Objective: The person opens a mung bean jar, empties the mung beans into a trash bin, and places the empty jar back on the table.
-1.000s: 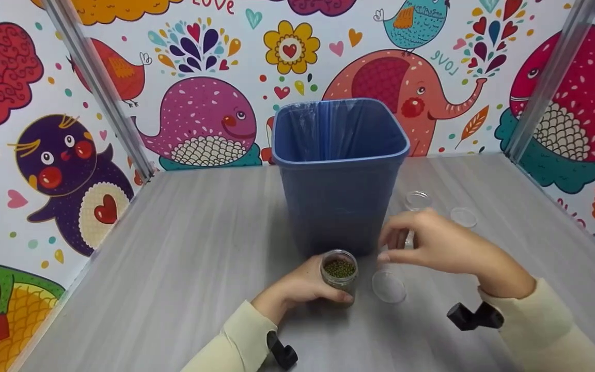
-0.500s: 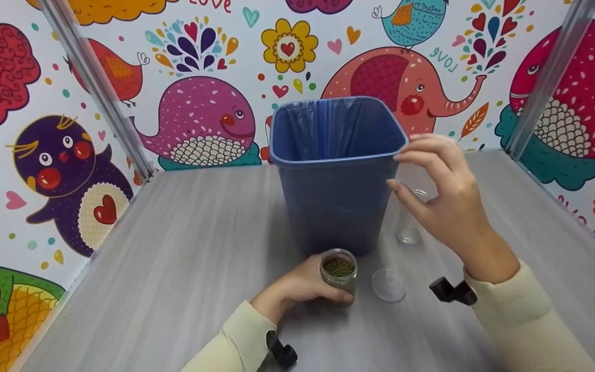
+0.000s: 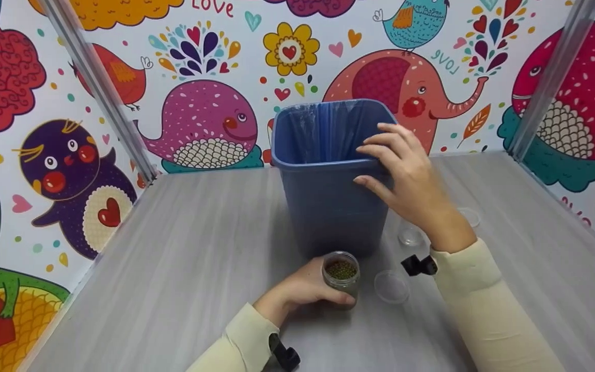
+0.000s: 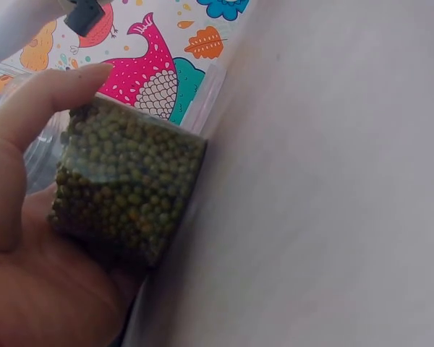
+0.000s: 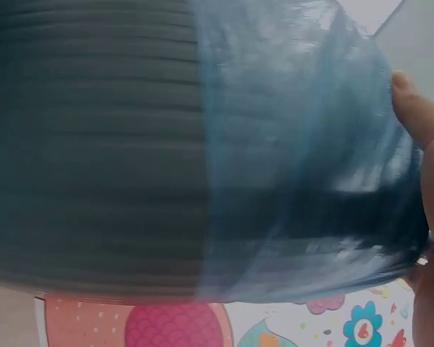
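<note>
My left hand [image 3: 305, 284] grips a clear jar [image 3: 341, 289] filled with small green beans [image 4: 126, 173], thumb along its near side. The jar is upright in front of the bin, its mouth uncovered. Tall and blue, the bin [image 3: 331, 206] has a plastic liner [image 5: 296, 108] folded over its rim. My right hand [image 3: 406, 175] is at the bin's front right corner, fingers loosely bent and spread over the rim, thumb lower on the outside. Nothing shows between those fingers. In the right wrist view, the thumb overlaps the edge of the liner.
A clear round lid [image 3: 392, 287] lies right of the jar. Beyond it are a small clear container [image 3: 411, 236] and another clear disc [image 3: 469, 217], partly behind the right wrist. The grey tabletop [image 3: 199, 248] ends at printed walls [image 3: 204, 124] behind and on both sides.
My right hand has risen from low over the table beside the bin, then moved left onto the bin's front right rim. The left hand and the jar have stayed in place.
</note>
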A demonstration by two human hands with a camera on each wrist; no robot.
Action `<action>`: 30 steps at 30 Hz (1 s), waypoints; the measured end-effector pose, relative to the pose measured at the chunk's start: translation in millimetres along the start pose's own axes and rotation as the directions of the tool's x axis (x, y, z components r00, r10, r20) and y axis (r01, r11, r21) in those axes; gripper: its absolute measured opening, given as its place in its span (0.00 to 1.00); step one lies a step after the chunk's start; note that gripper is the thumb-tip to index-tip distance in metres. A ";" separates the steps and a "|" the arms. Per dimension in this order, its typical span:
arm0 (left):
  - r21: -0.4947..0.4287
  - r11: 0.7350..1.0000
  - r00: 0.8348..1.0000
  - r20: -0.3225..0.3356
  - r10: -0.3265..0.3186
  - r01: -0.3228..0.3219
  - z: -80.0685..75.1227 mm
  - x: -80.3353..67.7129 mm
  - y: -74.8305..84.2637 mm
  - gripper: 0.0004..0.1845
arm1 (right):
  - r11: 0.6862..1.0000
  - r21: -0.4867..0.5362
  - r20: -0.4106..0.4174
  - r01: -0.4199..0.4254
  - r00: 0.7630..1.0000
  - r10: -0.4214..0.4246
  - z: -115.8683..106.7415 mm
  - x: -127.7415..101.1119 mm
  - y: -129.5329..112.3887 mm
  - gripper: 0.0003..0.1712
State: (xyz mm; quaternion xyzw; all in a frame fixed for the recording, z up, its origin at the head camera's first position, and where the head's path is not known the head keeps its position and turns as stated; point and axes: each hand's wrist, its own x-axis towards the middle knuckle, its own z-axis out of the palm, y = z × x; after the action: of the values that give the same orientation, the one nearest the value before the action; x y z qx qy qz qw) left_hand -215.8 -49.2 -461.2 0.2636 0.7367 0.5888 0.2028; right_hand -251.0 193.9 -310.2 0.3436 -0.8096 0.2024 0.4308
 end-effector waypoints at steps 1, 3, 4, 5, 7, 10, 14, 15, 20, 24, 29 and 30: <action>-0.005 1.000 1.000 -0.002 -0.002 0.002 0.3 0.5 0.1 0.35 | 1.000 -0.003 -0.010 0.014 1.000 -0.014 2.4 0.1 1.5 0.21; -0.005 1.000 1.000 -0.005 0.002 -0.002 0.4 1.4 0.4 0.35 | 1.000 -0.006 -0.037 0.027 0.999 -0.028 6.6 0.5 3.4 0.16; -0.005 1.000 1.000 -0.004 0.004 -0.004 0.2 1.6 0.5 0.35 | 1.000 -0.008 -0.053 0.029 0.998 -0.030 8.3 0.9 4.0 0.14; -0.007 1.000 1.000 -0.003 0.007 -0.007 0.0 1.8 0.6 0.35 | 1.000 -0.005 -0.069 0.026 0.997 -0.026 9.6 1.1 4.4 0.13; -0.009 1.000 1.000 -0.007 0.014 -0.014 0.1 2.2 0.7 0.35 | 1.000 -0.002 -0.095 0.016 0.995 -0.016 11.6 1.2 4.6 0.12; -0.003 1.000 0.999 -0.020 0.026 -0.026 2.0 2.2 2.5 0.35 | 1.000 -0.015 -0.111 0.003 0.994 -0.005 12.5 0.2 4.2 0.12; 0.037 0.998 0.998 -0.041 0.048 -0.047 6.8 1.7 9.6 0.34 | 1.000 -0.015 -0.111 -0.010 0.994 0.009 11.8 -1.4 4.0 0.13; 0.052 0.997 0.998 -0.042 0.054 -0.052 7.6 1.2 12.8 0.34 | 1.000 -0.011 -0.110 -0.013 0.994 0.012 11.4 -1.7 4.1 0.14; 0.155 0.982 0.993 -0.040 0.114 -0.106 4.2 -4.8 34.2 0.36 | 1.000 0.008 -0.121 -0.020 0.992 0.020 12.8 -2.6 3.9 0.14; 0.198 0.970 0.988 -0.030 0.149 -0.140 -5.4 -12.0 53.5 0.36 | 0.999 0.029 -0.148 -0.016 0.989 0.020 14.4 -1.7 3.4 0.14; 0.186 0.972 0.982 -0.093 0.167 -0.147 -17.0 -22.1 72.5 0.36 | 0.999 0.042 -0.164 -0.012 0.986 0.019 15.5 -0.5 3.1 0.13; 0.178 0.973 0.978 -0.120 0.172 -0.149 -19.4 -24.1 75.7 0.36 | 0.999 0.041 -0.160 -0.014 0.987 0.020 15.8 -0.4 3.2 0.13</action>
State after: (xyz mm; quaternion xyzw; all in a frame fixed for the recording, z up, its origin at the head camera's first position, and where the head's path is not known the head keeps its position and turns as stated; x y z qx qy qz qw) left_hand -197.5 -66.3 -383.3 0.2981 0.7720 0.5555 0.0815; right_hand -262.0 186.4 -319.2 0.3279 -0.7709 0.2492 0.4859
